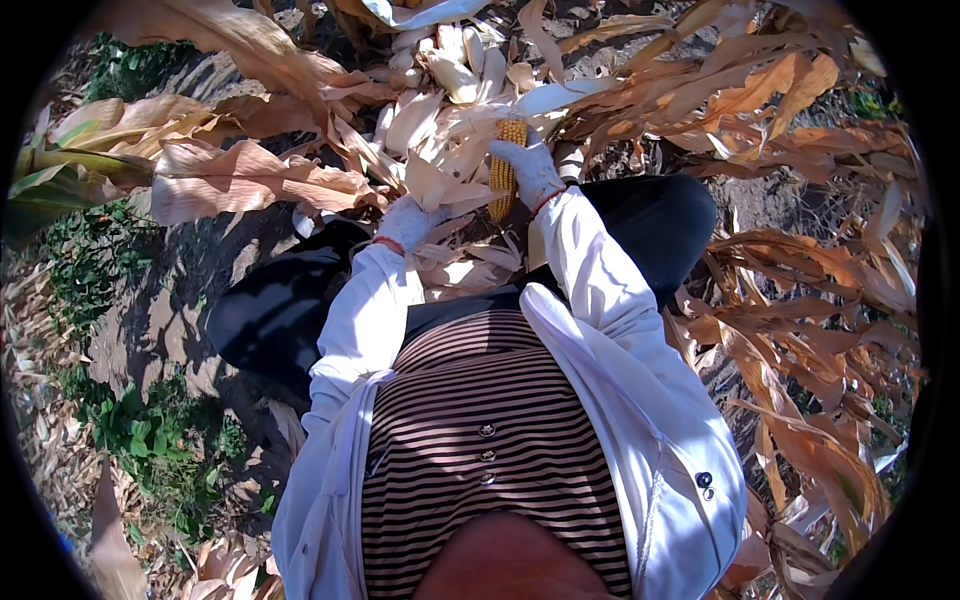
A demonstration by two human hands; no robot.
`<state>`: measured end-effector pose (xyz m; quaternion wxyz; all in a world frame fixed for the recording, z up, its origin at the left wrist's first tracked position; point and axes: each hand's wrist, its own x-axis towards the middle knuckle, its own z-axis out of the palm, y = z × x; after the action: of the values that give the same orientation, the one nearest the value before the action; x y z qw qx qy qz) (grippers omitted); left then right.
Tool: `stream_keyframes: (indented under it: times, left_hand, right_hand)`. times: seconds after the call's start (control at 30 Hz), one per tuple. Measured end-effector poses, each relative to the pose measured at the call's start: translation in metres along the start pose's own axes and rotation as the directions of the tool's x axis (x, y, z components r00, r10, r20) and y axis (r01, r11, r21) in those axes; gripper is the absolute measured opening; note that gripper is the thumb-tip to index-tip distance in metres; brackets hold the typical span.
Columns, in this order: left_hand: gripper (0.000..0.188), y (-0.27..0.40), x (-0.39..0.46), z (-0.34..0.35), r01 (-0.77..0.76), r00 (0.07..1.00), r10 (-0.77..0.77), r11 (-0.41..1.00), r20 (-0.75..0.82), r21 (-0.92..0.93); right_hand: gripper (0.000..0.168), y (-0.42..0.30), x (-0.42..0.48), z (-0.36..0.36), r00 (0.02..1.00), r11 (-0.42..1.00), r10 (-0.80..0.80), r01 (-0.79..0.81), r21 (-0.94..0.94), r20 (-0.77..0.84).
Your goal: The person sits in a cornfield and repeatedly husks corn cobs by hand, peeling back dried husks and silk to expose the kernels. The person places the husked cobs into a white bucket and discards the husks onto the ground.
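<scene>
A husked ear of yellow corn (502, 180) is in my right hand (531, 165), which wears a white glove with a red cuff edge; the fingers wrap around its middle, and the ear stands nearly upright in the view. My left hand (409, 223), in a matching glove, is to the left and a little nearer my body, with pale dry corn husks (431, 187) at its fingers. Those husks partly cover the fingers, so the grip is hard to make out. Beyond both hands lies a heap of pale husks and ears in husk (454, 75).
Long dry corn leaves (247, 176) reach in from the left, and more dry leaves (810, 300) spread along the right. Loose husks (472, 270) lie between my bent legs. Green weeds (142, 427) grow from the soil at the lower left.
</scene>
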<state>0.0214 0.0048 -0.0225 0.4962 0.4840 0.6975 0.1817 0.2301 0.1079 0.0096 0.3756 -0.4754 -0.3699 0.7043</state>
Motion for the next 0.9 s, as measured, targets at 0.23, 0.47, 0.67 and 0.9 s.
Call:
stream_keyframes:
  times: [0.23,0.47,0.67,0.9]
  left_hand:
    - [0.072,0.009,-0.008,0.003,-0.187,0.977,0.125,0.891,0.172,0.414]
    - [0.055,0.062,-0.025,-0.028,-0.208,0.972,0.177,0.953,-0.152,-0.22]
    - [0.049,0.046,-0.016,-0.021,-0.245,0.964,0.236,0.967,-0.123,-0.065]
    - [0.042,0.065,-0.024,-0.017,-0.101,0.969,0.153,0.963,-0.196,0.249]
  right_hand:
    - [0.06,0.023,0.014,-0.005,0.998,0.949,-0.052,0.055,-0.31,0.019]
    - [0.076,0.008,-0.014,0.021,0.946,0.748,0.139,0.094,-0.657,0.294]
    - [0.07,0.001,-0.028,0.032,0.924,0.757,0.149,0.123,-0.642,0.353]
    - [0.066,0.007,-0.033,0.036,0.95,0.549,0.129,0.17,-0.818,0.284]
